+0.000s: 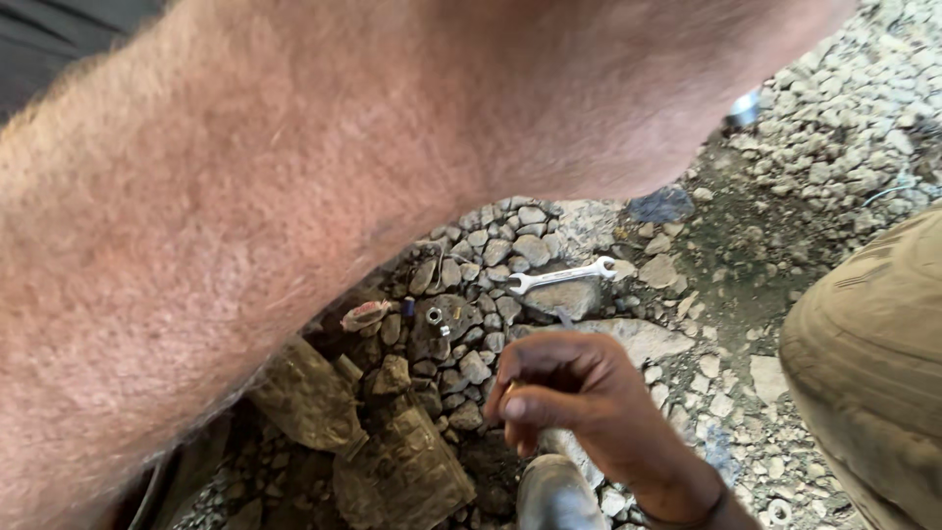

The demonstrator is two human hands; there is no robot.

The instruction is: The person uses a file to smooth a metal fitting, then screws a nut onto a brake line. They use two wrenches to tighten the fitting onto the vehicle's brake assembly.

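Below, curled fingers (549, 378) of one hand (579, 393) pinch something small above rough gravel (491, 245), near a steel wrench (561, 276)

No packages, labels, signs or screens show in this view.
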